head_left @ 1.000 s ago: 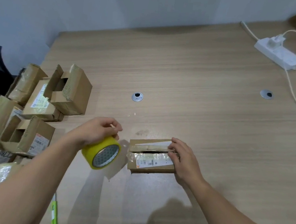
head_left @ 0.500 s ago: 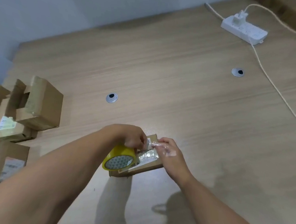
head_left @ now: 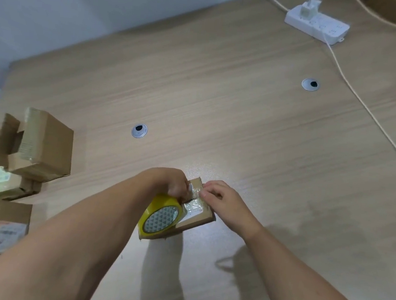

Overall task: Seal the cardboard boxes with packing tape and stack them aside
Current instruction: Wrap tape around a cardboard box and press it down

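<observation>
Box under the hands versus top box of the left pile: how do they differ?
The box under the hands has its flaps folded down; the top box of the left pile has a flap standing open. The left hand, gripping the tape roll, and the right hand work at the first; the pile box sits untouched on another box. Both are brown cardboard.
</observation>
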`<state>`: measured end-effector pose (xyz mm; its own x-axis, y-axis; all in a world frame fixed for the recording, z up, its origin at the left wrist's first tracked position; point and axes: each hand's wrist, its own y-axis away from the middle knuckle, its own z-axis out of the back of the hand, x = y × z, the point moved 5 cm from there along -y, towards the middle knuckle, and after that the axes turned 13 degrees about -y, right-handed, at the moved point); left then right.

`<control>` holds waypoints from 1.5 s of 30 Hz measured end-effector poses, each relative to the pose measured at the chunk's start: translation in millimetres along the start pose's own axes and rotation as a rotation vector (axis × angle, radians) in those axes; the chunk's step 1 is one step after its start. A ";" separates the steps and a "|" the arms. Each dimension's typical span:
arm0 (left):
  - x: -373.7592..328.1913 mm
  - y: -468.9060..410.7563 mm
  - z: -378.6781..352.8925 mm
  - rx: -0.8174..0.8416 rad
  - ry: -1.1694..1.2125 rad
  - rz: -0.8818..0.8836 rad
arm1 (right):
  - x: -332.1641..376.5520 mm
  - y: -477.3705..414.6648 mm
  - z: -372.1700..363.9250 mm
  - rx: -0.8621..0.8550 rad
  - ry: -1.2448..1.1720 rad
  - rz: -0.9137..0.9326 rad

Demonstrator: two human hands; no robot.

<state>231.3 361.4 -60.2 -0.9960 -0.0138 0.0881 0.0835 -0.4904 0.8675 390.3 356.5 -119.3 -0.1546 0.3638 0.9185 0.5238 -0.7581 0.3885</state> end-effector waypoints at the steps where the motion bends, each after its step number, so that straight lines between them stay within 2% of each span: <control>1: 0.2 -1.0 -0.6 -0.001 0.003 0.003 | -1.3 -1.9 1.8 -0.018 0.041 0.002; 5: 1.5 -2.0 -0.9 -0.006 0.014 0.016 | -5.9 -8.0 6.1 -0.044 0.099 -0.032; 14: -9.0 1.6 -3.1 -0.011 -0.015 0.060 | -9.7 -10.8 1.2 -0.216 0.202 -0.097; 18: -13.8 8.7 0.9 -0.020 -0.011 0.067 | -17.1 -8.6 5.2 -0.236 0.174 -0.115; 20: -17.8 10.6 2.2 -0.023 -0.038 0.067 | -21.3 -6.1 1.6 -0.257 0.166 -0.093; 25: -18.4 6.2 0.1 -0.072 -0.036 0.077 | -21.5 0.8 -2.0 -0.353 0.370 0.087; 29: -15.7 0.9 -3.4 -0.111 0.013 0.100 | -3.1 -1.8 -5.8 -0.344 0.320 0.220; 33: -13.9 1.2 -4.8 -0.103 0.009 0.077 | -7.0 -9.3 -36.0 -0.218 0.289 0.210; 36: -10.8 9.6 -5.7 -0.092 0.018 0.034 | -20.3 -5.5 -43.2 -0.227 0.288 0.228; 39: 2.6 22.1 -8.6 -0.145 0.108 0.000 | -24.1 -8.1 -45.4 -0.217 0.414 0.221; 42: 21.4 40.1 -10.4 -0.321 0.249 -0.004 | -20.5 -8.3 -49.4 -0.161 0.587 0.252; 45: 31.6 58.3 -30.3 -0.335 0.363 -0.008 | -11.3 -9.6 -53.7 -0.135 0.773 0.248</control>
<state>203.7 306.0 -21.7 -0.9480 -0.2828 -0.1459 0.1209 -0.7441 0.6571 342.1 330.6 -129.4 -0.6068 -0.2613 0.7507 0.5210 -0.8440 0.1273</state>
